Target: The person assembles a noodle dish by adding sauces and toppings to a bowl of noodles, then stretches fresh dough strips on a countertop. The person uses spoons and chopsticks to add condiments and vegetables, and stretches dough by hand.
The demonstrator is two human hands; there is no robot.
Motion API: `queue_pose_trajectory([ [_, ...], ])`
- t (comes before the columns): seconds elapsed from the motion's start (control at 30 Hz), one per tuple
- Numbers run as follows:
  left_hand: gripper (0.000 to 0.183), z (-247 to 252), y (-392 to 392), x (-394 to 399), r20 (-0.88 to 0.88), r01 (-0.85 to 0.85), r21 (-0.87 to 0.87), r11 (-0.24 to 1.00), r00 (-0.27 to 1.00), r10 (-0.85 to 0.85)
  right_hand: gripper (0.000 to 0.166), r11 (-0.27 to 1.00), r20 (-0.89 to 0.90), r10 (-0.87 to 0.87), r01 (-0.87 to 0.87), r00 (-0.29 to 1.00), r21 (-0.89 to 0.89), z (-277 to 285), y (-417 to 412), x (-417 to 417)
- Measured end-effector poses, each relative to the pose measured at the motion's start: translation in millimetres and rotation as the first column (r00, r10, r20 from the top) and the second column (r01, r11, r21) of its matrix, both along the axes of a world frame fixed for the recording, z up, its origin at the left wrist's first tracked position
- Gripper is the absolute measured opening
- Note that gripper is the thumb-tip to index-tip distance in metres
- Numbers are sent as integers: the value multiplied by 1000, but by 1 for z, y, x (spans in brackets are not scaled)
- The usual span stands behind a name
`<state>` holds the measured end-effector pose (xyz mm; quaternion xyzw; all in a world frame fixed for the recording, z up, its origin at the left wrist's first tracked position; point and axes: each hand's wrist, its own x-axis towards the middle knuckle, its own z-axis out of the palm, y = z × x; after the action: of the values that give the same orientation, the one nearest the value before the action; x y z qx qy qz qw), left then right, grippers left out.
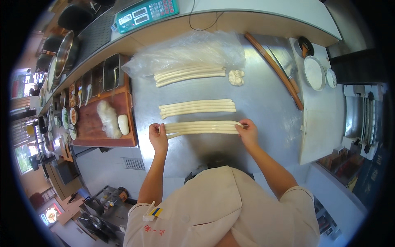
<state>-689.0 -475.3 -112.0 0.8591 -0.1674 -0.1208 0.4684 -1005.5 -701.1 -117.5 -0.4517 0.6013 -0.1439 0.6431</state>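
Observation:
Several long dough strips (pixel 202 127) lie side by side before me, stretched between my two hands. My left hand (pixel 159 137) pinches their left ends. At the other end, the fingers of my right hand (pixel 247 132) are closed on the dough. The nearest strip parts slightly from the others on the left. Just beyond lies a second group of dough strips (pixel 197 108) on the metal worktop (pixel 271 123). Farther back, a third group of dough strips (pixel 189 75) is partly under clear plastic sheeting (pixel 188 51). A small lump of dough (pixel 236 77) sits to its right.
A wooden rolling pin (pixel 274 71) and a long knife (pixel 282 68) lie at the right, near a bowl of white powder (pixel 314 73). On the left, a wooden board (pixel 89 128) holds a dough roll (pixel 123 124) beside metal food containers (pixel 111 72). A digital scale (pixel 146 14) stands on the back shelf.

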Motion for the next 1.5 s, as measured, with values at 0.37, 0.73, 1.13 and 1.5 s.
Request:
queue_pose_trajectory([
  [0.37,53,22,-99,153,574,76,307,948,780,-249,51,437,-423,237,-485,874,-757,38,-169,88],
  [0.73,50,41,-215,255,310,372,771,517,490,-815,29,-237,-761,474,-768,443,-595,13,-231,235],
  [1.13,60,12,-140,140,272,630,559,539,475,-837,26,-222,-632,382,-597,675,-771,51,-194,193],
  [1.5,5,-64,-185,110,181,744,351,568,541,-821,14,-8,-681,550,-813,483,-583,-53,-239,144],
])
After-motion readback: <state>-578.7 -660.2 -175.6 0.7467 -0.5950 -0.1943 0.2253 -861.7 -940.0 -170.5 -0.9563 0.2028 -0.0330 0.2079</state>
